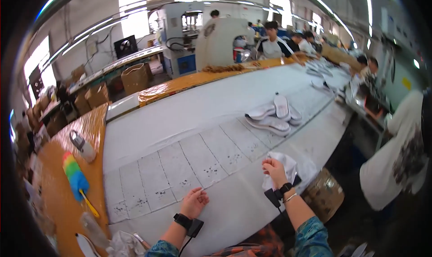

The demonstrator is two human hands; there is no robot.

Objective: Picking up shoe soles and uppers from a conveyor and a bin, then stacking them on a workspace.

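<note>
My left hand (194,203) is over the near edge of a grid of dark lines drawn on the white table cover (234,185). Its fingers are curled in toward the palm; whether anything small is between them is hidden. To the right, my right hand (274,169) has its fingertips pinched together beside a crumpled white cloth or bag (288,162) on the table. What the pinch holds, if anything, cannot be made out. Beyond the hands, several white shoe insoles or soles with dark rims (269,122) lie in a loose pile on the grid's far right end.
On the left, a rainbow duster (76,181) and a bottle (83,147) rest on an orange-brown covered surface (51,167). A cardboard box (324,194) stands by the right edge. More shoe pieces (319,68) lie far along the table. People work at the far end.
</note>
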